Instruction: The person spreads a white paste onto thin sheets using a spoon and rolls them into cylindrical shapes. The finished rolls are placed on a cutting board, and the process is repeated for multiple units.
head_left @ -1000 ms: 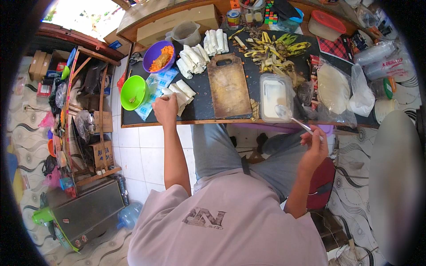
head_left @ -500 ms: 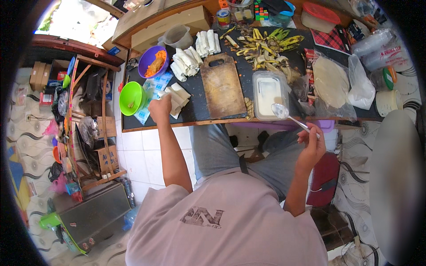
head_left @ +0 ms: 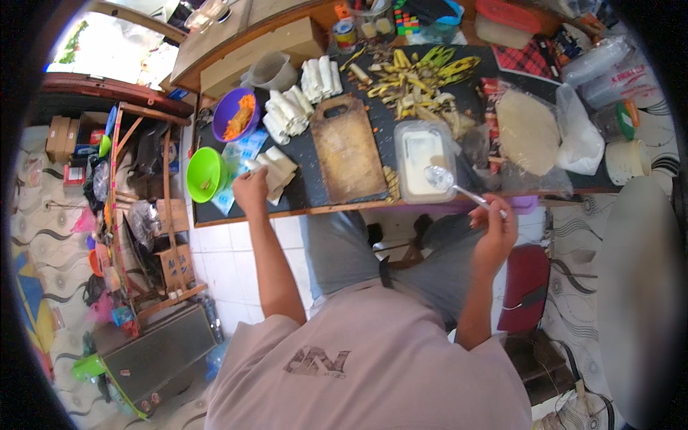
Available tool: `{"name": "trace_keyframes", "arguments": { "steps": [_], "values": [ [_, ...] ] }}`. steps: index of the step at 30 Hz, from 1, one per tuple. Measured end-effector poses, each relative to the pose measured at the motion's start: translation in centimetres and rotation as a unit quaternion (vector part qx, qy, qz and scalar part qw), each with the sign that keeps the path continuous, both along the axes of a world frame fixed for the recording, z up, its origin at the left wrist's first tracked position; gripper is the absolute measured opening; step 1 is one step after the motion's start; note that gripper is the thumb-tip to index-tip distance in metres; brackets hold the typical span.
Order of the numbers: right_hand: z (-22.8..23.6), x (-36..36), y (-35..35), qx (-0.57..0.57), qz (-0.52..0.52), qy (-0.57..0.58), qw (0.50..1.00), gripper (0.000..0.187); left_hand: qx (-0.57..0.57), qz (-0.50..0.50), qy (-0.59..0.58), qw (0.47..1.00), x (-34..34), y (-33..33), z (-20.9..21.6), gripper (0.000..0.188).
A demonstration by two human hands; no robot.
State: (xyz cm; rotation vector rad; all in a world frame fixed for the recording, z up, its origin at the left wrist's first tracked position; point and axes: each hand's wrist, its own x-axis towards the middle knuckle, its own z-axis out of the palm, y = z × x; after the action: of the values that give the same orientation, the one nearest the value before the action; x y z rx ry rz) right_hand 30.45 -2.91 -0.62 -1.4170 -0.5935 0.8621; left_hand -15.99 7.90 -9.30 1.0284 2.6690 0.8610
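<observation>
My right hand grips the handle of a metal spoon; the spoon's whitish bowl hangs over the near right part of a clear rectangular tub with a white substance in it. My left hand is closed at the table's front left, beside several pale wrapped rolls and a blue-and-white packet. Something whitish shows at its fingertips, too small to name. A green bowl stands left of that hand. A worn wooden cutting board lies between my hands.
Farther back stand a purple bowl with orange shreds, more white rolls and a grey plastic container. Banana peels heap behind the tub. At right lie round pale wrapper sheets in plastic and a white bag.
The spoon's bowl has tipped lower and left over the tub. My left hand is slightly lower and drawn back beside the pale rolls. The whole view has shifted slightly.
</observation>
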Motion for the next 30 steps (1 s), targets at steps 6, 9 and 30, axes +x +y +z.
{"name": "trace_keyframes", "arguments": {
  "steps": [6,9,30],
  "values": [
    [-0.5,-0.1,-0.1,0.01,0.009,0.006,1.0,0.023,-0.006,-0.015,-0.117,0.993,2.2,0.3,3.0,0.041],
    [-0.9,-0.4,0.1,0.009,0.015,0.002,1.0,0.022,0.0,-0.033,-0.099,0.995,2.6,-0.1,3.6,0.044],
    [-6.4,-2.1,0.1,-0.034,0.028,-0.022,0.999,0.019,0.3,-0.106,-0.663,0.678,7.6,-3.6,11.2,0.031]
  ]
}}
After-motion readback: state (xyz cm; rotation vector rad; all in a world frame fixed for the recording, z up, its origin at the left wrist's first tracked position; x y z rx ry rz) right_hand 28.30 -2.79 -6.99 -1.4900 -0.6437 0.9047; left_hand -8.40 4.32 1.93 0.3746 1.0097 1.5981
